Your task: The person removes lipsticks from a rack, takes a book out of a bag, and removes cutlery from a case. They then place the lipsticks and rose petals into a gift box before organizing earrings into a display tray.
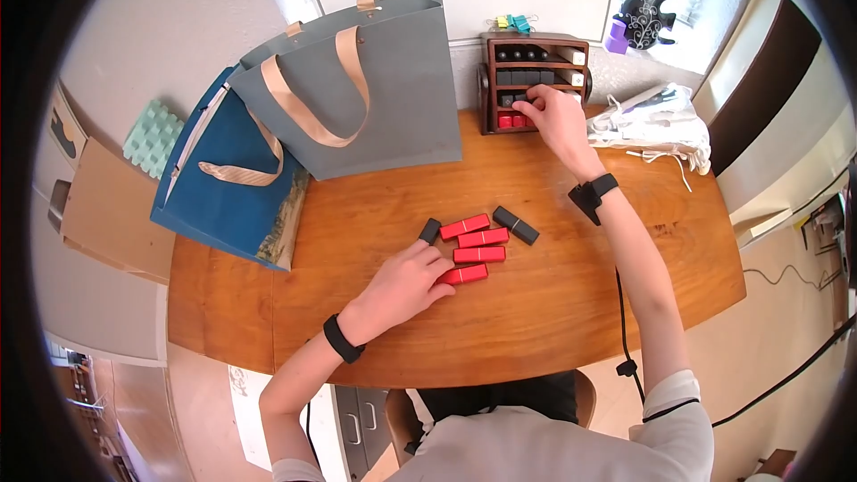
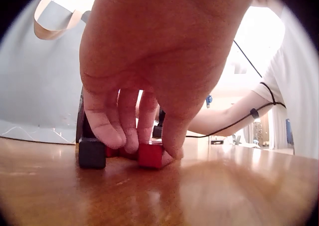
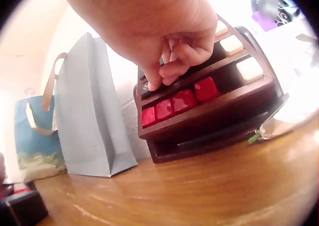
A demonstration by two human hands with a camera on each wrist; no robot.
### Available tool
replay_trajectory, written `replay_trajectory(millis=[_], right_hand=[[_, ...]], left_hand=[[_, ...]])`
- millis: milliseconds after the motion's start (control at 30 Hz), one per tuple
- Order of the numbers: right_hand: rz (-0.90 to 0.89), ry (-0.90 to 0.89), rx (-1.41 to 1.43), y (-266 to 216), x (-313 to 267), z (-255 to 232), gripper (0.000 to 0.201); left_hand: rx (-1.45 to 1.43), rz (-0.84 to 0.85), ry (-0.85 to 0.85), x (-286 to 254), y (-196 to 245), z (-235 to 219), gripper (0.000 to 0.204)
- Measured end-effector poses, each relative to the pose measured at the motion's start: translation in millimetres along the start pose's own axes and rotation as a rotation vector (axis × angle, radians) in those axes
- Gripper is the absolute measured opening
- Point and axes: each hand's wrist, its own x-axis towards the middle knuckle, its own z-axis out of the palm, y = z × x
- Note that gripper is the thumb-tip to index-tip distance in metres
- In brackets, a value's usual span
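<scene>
My left hand (image 1: 399,284) is low over the table, its thumb and fingers on either side of the nearest red lipstick tube (image 2: 150,156). Several more red lipstick tubes (image 1: 483,237) lie just beyond it. One black lipstick tube (image 1: 430,230) sits by the left fingertips, and another black tube (image 1: 515,225) lies farther right. At the dark wooden rack (image 1: 486,116), my right hand (image 1: 559,123) reaches into the third row with curled fingers, pinching a black tube (image 1: 522,97) mostly hidden by the hand. Red tube ends (image 3: 183,101) fill part of the row below.
A grey paper bag (image 1: 402,89) and a blue paper bag (image 1: 201,187) stand at the left back. White plastic packaging (image 1: 656,129) lies right of the rack. Coloured binder clips (image 1: 511,22) sit on top of the rack. Cables run down by the right arm.
</scene>
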Motion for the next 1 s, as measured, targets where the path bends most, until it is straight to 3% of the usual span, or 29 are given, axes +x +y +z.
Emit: replay_trajectory(millis=[300, 500, 533, 633, 667, 767, 867, 1000], right_hand=[[0.040, 0.012, -0.124, -2.9, 5.0, -10.7, 0.037], [0.028, -0.007, -0.075, -21.3, -20.6, -56.8, 0.034], [0.006, -0.035, -0.012, -25.1, -27.4, -61.6, 0.032], [-0.067, -0.157, 0.170, -44.0, -52.1, -70.4, 0.029], [-0.100, -0.221, 0.226, -54.2, -58.9, -72.3, 0.028], [-0.193, -0.336, 0.361, -81.3, -76.0, -72.1, 0.022], [-0.240, -0.462, 0.524, -97.4, -84.8, -70.6, 0.023], [-0.184, -0.629, 0.584, -103.5, -75.4, -65.1, 0.041]], left_hand=[[0.002, -0.064, 0.051, 8.8, 6.0, -14.4, 0.026], [-0.032, -0.105, 0.276, 21.8, 0.0, -20.5, 0.022], [-0.056, -0.129, 0.209, 23.7, -2.1, -23.4, 0.029], [-0.049, -0.043, 0.310, 38.2, -4.8, -25.8, 0.040], [-0.071, -0.056, 0.272, 42.2, -5.7, -27.9, 0.051], [-0.056, -0.003, 0.334, 51.8, -2.5, -25.2, 0.055], [-0.186, -0.095, 0.202, 49.0, 3.3, -30.7, 0.051], [-0.159, -0.092, 0.247, 30.3, 0.1, -33.0, 0.032]])
